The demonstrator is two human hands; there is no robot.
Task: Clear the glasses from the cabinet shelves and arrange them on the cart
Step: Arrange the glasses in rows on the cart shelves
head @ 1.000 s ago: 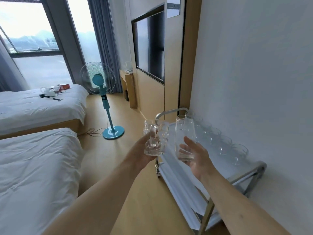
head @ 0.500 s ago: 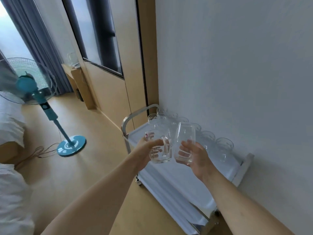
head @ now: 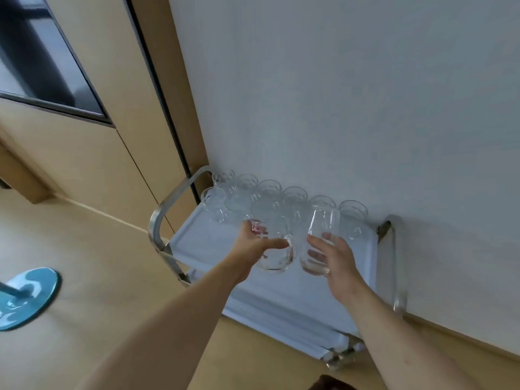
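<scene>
My left hand point(head: 254, 244) grips a clear glass mug point(head: 277, 253) with a handle, held over the white top of the cart point(head: 208, 243). My right hand point(head: 334, 260) holds a tall clear tumbler point(head: 320, 229) just to the right of the mug, the two glasses almost touching. Both hang a little above the cart's front half. Several clear glasses point(head: 270, 192) stand in rows along the cart's back edge by the wall.
The cart has steel handles at its left end point(head: 168, 204) and right end point(head: 395, 249) and a lower shelf point(head: 284, 330). It stands against a white wall point(head: 351, 94). Wooden panelling point(head: 92, 153) is to the left; a blue fan base point(head: 25, 296) sits on the floor.
The view has swung right and down onto the cart. Both hands, still holding the mug and the tumbler, have come closer over the cart top.
</scene>
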